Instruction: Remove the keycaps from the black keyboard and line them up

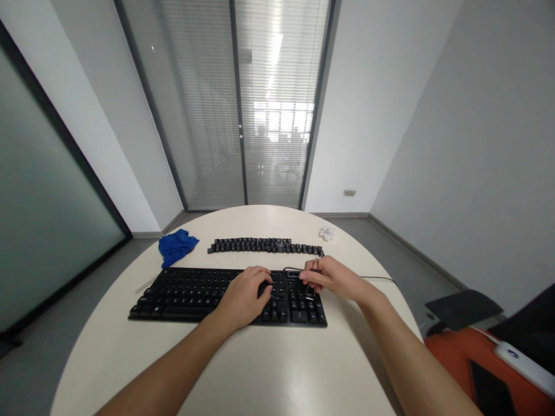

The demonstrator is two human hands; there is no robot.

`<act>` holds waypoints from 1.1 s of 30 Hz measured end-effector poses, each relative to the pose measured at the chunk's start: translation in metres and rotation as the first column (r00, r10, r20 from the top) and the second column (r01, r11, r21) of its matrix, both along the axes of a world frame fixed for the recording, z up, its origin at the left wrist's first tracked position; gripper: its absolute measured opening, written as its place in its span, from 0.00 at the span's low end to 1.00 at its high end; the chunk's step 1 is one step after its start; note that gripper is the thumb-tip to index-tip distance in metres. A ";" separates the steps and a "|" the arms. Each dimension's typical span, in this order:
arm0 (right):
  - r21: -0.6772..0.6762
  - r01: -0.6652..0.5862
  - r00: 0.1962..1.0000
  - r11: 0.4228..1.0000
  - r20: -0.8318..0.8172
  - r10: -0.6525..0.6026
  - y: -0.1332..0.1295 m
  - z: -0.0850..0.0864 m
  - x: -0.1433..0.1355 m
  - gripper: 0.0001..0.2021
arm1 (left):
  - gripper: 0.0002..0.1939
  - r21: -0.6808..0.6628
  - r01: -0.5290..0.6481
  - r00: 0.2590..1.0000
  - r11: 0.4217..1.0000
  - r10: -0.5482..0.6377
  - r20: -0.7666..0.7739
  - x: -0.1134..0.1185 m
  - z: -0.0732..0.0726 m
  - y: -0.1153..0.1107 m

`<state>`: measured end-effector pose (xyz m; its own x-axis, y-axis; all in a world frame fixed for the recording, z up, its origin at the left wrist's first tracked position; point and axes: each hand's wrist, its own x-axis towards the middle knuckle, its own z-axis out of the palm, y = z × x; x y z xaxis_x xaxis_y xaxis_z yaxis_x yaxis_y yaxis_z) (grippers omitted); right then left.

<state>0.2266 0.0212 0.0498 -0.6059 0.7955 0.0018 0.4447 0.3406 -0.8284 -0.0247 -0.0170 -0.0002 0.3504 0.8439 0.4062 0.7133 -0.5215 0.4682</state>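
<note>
A black keyboard (191, 292) lies across the table in front of me. My left hand (245, 297) rests on its right half, fingers curved and the thumb apart from the index finger; the far fingertips are partly hidden. Over the number pad, my right hand (323, 274) is closed on a thin wire keycap puller (309, 293), whose wire end points down at the keys. Behind the keyboard, several loose black keycaps (247, 245) stand in uneven rows, reaching close to my right hand.
A crumpled blue cloth (176, 247) lies at the table's left. White crumpled bits (326, 233) sit at the back right. A black cable (377, 278) runs off the right edge of the round table (260, 370). An orange chair (455, 352) holding a white power strip (524, 367) stands at the right.
</note>
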 end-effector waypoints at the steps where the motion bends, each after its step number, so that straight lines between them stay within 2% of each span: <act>1: -0.001 -0.006 1.000 1.000 0.005 0.006 0.000 0.000 0.000 0.20 | 0.06 0.000 -0.005 1.000 1.000 0.005 -0.012 0.000 0.000 0.000; 8: 0.026 -0.001 0.999 1.000 0.032 0.000 0.004 -0.003 0.003 0.21 | 0.06 0.001 -0.008 1.000 1.000 0.008 -0.029 0.000 0.000 0.000; 18: -0.076 -0.044 0.996 0.996 0.069 0.049 0.003 -0.006 0.000 0.23 | 0.06 -0.004 -0.022 0.999 1.000 0.022 -0.040 0.000 0.000 -0.001; 24: 0.007 -0.065 0.988 0.998 0.140 0.063 0.004 -0.007 0.007 0.18 | 0.06 0.008 -0.015 0.999 1.000 0.016 -0.035 0.000 -0.001 -0.001; 27: 0.025 -0.050 0.992 0.998 0.114 0.047 0.007 -0.005 0.014 0.19 | 0.06 0.011 -0.017 1.000 1.000 0.018 -0.023 0.000 -0.001 0.000; 33: 0.032 -0.096 0.992 0.995 0.089 0.093 0.007 -0.001 0.016 0.20 | 0.06 0.009 -0.019 0.999 1.000 0.019 -0.035 0.001 -0.002 0.000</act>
